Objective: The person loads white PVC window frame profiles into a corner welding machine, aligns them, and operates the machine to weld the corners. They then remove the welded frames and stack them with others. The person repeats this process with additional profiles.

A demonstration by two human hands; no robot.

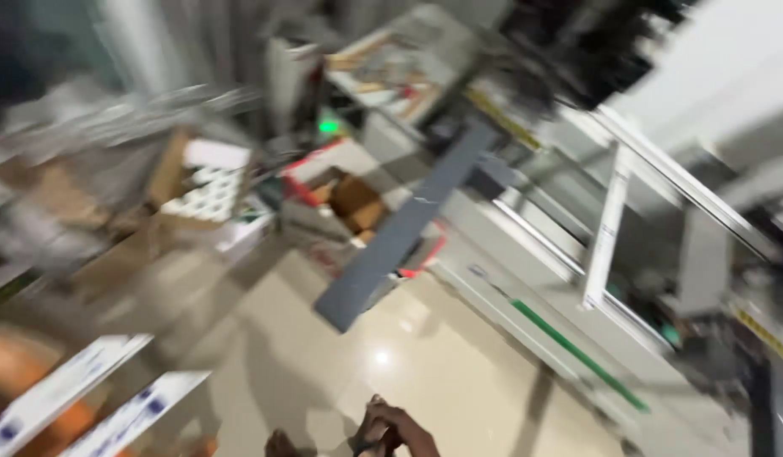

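Blurred view. Hand low over shiny floor, fingers curled, grip content unreadable. Other hand unseen. Long grey board near open boxes.

A long grey board hangs over the glossy beige floor; right of the board, a white machine frame carries a green stripe.

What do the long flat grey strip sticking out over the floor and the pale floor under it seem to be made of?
The long flat grey strip looks like matte plastic or painted board: even grey, no shine, though blur leaves this open. The pale floor looks like polished tile or stone: it shows a bright lamp reflection. The hand at the bottom edge touches neither.
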